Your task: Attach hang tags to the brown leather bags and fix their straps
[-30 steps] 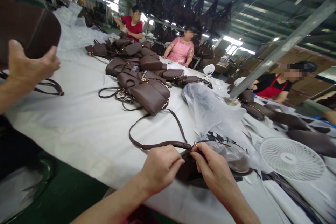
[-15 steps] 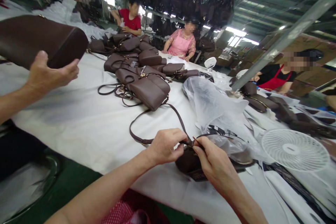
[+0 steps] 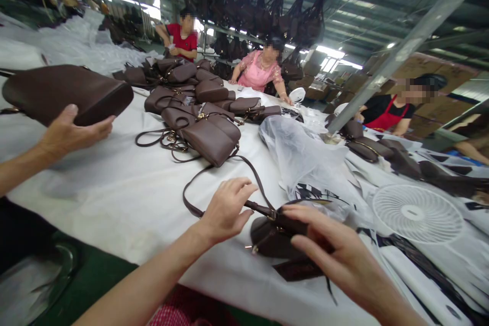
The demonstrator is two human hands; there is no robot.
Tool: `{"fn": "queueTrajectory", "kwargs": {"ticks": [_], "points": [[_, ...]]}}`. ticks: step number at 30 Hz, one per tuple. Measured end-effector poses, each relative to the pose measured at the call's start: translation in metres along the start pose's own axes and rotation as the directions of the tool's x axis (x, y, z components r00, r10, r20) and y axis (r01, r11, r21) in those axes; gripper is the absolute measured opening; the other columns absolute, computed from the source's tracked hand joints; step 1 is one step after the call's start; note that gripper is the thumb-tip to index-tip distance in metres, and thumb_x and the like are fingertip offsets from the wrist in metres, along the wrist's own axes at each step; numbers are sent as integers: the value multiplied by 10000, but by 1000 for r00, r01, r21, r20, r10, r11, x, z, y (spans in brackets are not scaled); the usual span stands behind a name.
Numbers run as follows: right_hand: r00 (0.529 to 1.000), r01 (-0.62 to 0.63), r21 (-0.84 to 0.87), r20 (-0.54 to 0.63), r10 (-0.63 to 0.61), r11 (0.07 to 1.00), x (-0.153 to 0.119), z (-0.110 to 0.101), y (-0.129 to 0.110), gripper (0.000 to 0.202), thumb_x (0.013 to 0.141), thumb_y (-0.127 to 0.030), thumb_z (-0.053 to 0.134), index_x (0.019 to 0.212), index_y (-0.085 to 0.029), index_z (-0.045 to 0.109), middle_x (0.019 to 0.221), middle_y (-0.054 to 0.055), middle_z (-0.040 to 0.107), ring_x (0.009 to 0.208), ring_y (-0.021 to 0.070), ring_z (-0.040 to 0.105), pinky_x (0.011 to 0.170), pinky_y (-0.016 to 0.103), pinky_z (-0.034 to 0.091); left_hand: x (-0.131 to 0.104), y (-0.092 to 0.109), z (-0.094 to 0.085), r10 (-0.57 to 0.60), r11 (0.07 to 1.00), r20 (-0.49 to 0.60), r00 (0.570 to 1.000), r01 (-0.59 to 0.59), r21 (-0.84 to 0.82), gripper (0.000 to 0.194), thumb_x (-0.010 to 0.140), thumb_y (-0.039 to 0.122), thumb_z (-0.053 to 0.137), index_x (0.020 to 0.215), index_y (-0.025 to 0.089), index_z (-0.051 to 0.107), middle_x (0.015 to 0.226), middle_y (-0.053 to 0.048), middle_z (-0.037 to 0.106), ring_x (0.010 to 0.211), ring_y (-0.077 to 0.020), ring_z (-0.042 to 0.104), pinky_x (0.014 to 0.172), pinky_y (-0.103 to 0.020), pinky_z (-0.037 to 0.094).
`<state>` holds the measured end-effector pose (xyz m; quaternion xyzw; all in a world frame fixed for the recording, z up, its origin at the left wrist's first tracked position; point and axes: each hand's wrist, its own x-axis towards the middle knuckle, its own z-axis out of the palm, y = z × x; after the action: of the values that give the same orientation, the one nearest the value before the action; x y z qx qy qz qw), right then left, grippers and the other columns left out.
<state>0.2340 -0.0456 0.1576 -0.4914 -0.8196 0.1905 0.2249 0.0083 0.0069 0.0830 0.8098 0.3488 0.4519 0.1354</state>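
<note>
A small dark brown handbag (image 3: 267, 239) lies on the white-covered table in front of me, with gold-coloured hardware and a strap (image 3: 260, 207) rising from its top. My left hand (image 3: 227, 211) is beside the strap's end, thumb and fingers apart. Over the bag's right side reaches my right hand (image 3: 336, 244), its fingers stretched along the top and thumb spread away; its fingertips touch or nearly touch the bag. A long strap loop (image 3: 191, 188) runs behind the bag. A dark flat flap or tag (image 3: 298, 269) shows at its lower front.
At left, a co-worker's hand (image 3: 72, 130) supports a larger brown bag (image 3: 69, 91). Brown handbags (image 3: 214, 132) are piled mid-table. Clear plastic (image 3: 301, 147) and a white fan (image 3: 418, 213) are on my right. Across the table stand several people, and a metal post (image 3: 397, 56) slants upward.
My hands have moved from pinching the strap near its fitting to spread fingers, the right shifting over the bag. The bag at left has been lowered toward the table. My view has shifted slightly.
</note>
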Motion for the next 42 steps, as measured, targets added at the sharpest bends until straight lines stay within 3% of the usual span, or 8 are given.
{"fn": "queueTrajectory", "kwargs": {"ticks": [3,7,14,17,23,31,39,42], "points": [[982,-67,-75,-182,52,995,2,-22,3,226,889,-347,518,1008,-236,673,971,55,728,828,191,678,764,293,539,-17,13,1,14,998,-24,1000,-15,-55,146,859,127,476,917,161,606,863,-93,643,812,-198,596,746,-320,487],[983,-176,-2,-62,175,984,9,-35,-7,272,908,-408,475,979,-234,672,718,-5,705,554,136,617,494,222,479,-39,33,20,-113,952,187,976,160,-261,196,852,124,505,1009,162,617,903,-81,663,823,-183,609,741,-282,481],[994,-77,-146,-92,64,986,14,-12,-18,176,883,-281,481,894,-243,653,798,-16,719,704,148,664,651,240,495,-34,70,29,-290,869,12,957,269,-416,134,785,131,587,915,159,600,852,-56,613,776,-172,554,684,-267,430],[991,-45,-116,-133,30,992,10,1,-17,164,894,-269,480,925,-233,637,847,-7,725,738,146,676,671,236,499,-25,76,27,-302,830,62,951,294,-473,262,745,165,663,1003,158,619,883,-56,619,768,-172,539,683,-268,425],[987,-23,-61,-162,12,998,-4,13,-18,127,913,-243,501,940,-231,624,838,-9,708,726,132,658,668,218,489,-27,72,33,-359,596,302,883,465,-654,228,863,213,501,706,152,654,666,-21,619,635,-131,536,635,-236,408],[985,153,-37,91,-149,988,-17,9,-22,200,952,-224,475,891,-223,666,807,7,623,723,110,602,628,198,455,-28,65,19,-386,316,495,779,615,-722,306,807,406,568,654,142,581,527,24,484,507,-96,430,521,-214,332],[968,252,-410,110,-227,877,0,4,-22,316,963,-229,407,746,-207,635,710,5,571,602,104,531,560,235,353,-25,56,25,-361,360,443,821,561,-746,313,845,403,539,678,145,601,574,14,505,550,-108,449,562,-226,363],[965,257,-551,100,-243,794,12,-1,-17,310,951,-219,424,725,-202,636,689,9,561,607,117,513,548,258,299,-27,45,36,-453,472,311,835,521,-711,244,858,317,504,767,145,653,722,-28,600,698,-147,533,658,-249,420]]}}
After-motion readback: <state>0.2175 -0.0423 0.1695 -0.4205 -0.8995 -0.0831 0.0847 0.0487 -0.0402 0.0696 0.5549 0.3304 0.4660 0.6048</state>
